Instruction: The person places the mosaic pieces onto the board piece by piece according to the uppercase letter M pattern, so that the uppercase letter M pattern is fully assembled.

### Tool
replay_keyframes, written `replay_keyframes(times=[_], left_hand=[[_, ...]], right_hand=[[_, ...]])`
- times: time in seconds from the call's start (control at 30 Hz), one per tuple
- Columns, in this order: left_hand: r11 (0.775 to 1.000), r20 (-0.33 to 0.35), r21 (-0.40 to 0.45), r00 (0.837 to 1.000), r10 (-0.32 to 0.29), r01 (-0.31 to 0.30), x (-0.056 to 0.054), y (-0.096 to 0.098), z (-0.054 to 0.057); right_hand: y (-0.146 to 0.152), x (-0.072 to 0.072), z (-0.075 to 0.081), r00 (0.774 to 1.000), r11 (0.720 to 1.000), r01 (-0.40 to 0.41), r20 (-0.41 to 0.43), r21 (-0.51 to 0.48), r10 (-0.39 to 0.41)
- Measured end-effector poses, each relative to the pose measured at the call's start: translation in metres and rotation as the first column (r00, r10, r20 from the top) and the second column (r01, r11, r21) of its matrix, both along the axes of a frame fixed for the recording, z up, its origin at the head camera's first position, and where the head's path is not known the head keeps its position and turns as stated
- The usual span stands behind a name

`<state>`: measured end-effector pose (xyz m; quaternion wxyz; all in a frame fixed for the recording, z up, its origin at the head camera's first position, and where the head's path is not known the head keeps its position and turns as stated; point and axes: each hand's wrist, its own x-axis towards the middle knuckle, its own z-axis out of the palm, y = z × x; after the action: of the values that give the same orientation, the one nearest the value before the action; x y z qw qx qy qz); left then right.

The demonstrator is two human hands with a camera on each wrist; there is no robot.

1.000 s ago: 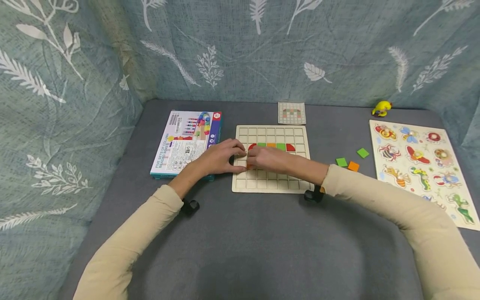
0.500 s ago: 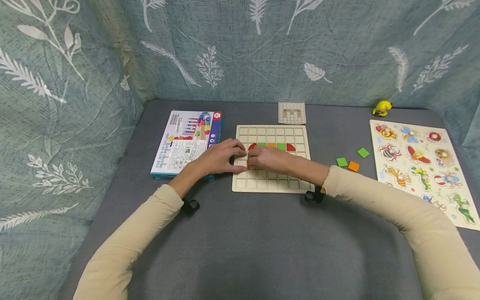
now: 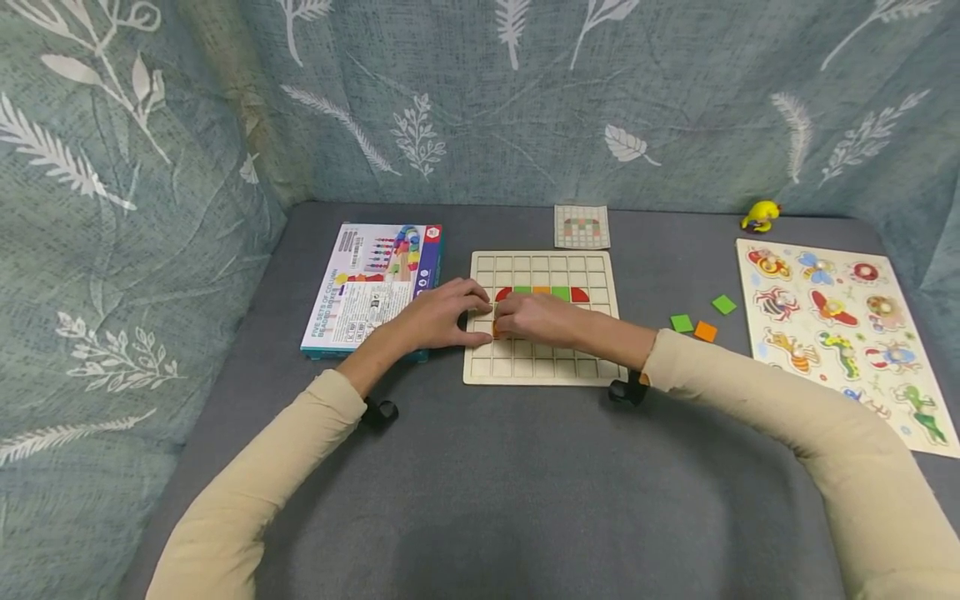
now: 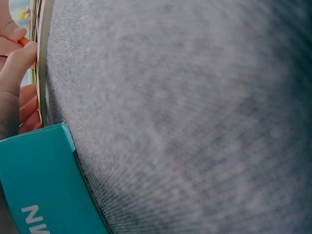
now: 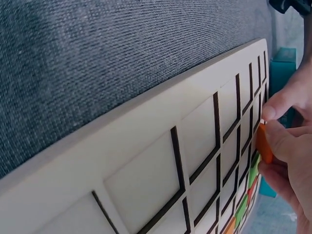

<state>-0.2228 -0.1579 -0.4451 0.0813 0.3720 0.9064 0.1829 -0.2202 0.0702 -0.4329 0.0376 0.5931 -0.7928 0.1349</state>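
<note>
A pale wooden grid board (image 3: 543, 373) lies on the dark table. Across one of its rows runs a line of red, green and orange pieces, with a red piece (image 3: 580, 295) at its right end. My right hand (image 3: 542, 319) reaches over the board's left part and pinches an orange tile (image 5: 264, 143) between thumb and fingers, tilted close over the cells. Beside it my left hand (image 3: 444, 313) rests at the board's left edge, fingers spread. Its thumb tip (image 5: 271, 112) is right at the tile's edge. The right hand covers several cells in the head view.
Just left of the board lies a boxed toy (image 3: 367, 292). A pattern card (image 3: 582, 227) sits behind the board. To the right are loose green tiles (image 3: 681, 322), an orange tile (image 3: 705, 331), an insect puzzle board (image 3: 847, 342) and a yellow toy (image 3: 761, 216).
Both hands stay in almost the same place, the right still pinching the orange tile at the board's left side. The head view shifts very slightly.
</note>
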Motion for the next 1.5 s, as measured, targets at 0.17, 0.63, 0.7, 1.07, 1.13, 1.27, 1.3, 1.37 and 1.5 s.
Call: replay_keyframes(times=[0.17, 0.63, 0.7, 1.07, 1.13, 1.27, 1.3, 1.37, 1.5], left_hand=[[1.000, -0.004, 0.007, 1.000, -0.005, 0.005, 0.001, 0.001, -0.002], [1.000, -0.037, 0.005, 0.999, 0.002, -0.002, 0.000, -0.001, -0.001], [1.000, -0.034, 0.003, 0.999, 0.010, -0.009, 0.001, -0.002, 0.000], [1.000, -0.008, -0.004, 1.000, 0.004, -0.004, 0.000, 0.002, 0.000], [1.000, -0.016, -0.004, 1.000, 0.005, -0.005, 0.000, 0.002, 0.000], [1.000, -0.016, -0.002, 1.000, 0.008, -0.008, 0.000, 0.002, -0.001], [1.000, -0.013, -0.002, 1.000, 0.010, -0.010, 0.000, 0.002, -0.001], [1.000, -0.009, 0.003, 1.000, 0.007, -0.007, 0.001, 0.002, -0.001], [1.000, -0.009, 0.005, 1.000, 0.008, -0.008, 0.001, 0.001, -0.001]], right_hand=[[0.001, 0.000, -0.001, 1.000, 1.000, -0.001, -0.002, 0.004, 0.001], [0.028, 0.034, -0.003, 0.990, 0.993, 0.112, -0.087, -0.033, -0.114], [0.050, 0.048, -0.005, 0.985, 0.987, 0.148, -0.077, -0.059, -0.153], [0.192, 0.073, -0.002, 0.829, 0.823, 0.554, -0.003, -0.125, -0.559], [0.207, 0.071, 0.002, 0.799, 0.795, 0.598, 0.003, -0.099, -0.601], [0.227, 0.067, 0.006, 0.747, 0.747, 0.664, 0.020, -0.028, -0.664], [0.232, 0.065, 0.006, 0.736, 0.736, 0.677, 0.024, -0.006, -0.677], [0.241, 0.062, 0.007, 0.710, 0.711, 0.702, 0.033, 0.039, -0.703], [0.256, 0.053, 0.009, 0.675, 0.675, 0.732, 0.040, 0.086, -0.737]])
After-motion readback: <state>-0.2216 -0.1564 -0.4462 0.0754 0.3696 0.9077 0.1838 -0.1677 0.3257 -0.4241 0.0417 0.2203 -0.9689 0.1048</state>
